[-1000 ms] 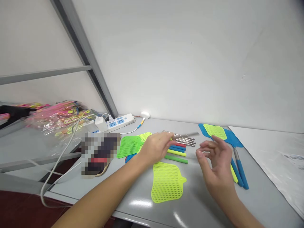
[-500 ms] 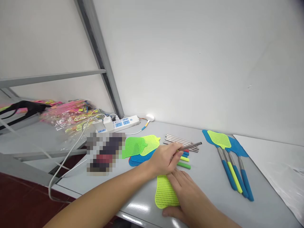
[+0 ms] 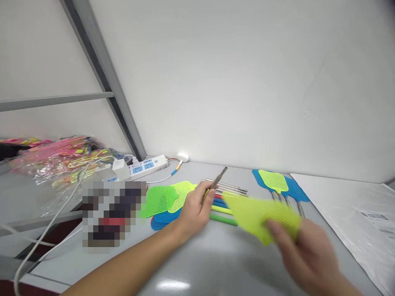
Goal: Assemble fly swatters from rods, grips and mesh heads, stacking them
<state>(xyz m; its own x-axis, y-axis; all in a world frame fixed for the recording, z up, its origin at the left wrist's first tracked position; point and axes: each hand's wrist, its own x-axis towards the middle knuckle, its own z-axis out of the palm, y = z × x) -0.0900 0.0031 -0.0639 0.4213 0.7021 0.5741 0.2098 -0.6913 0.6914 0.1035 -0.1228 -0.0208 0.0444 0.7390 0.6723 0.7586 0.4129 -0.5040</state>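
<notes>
Raised off the grey table [image 3: 210,267] since the earlier frame, the yellow mesh swatter head [image 3: 253,211] is pinched in my right hand [image 3: 308,250], apart from the metal rod [image 3: 219,177] my left hand [image 3: 195,209] clamps.

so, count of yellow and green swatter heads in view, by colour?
Yellow fly swatter heads: 3 (one in the right hand, one overlapping the green head, one over blue heads)
Green: 1
Total: 4
</notes>
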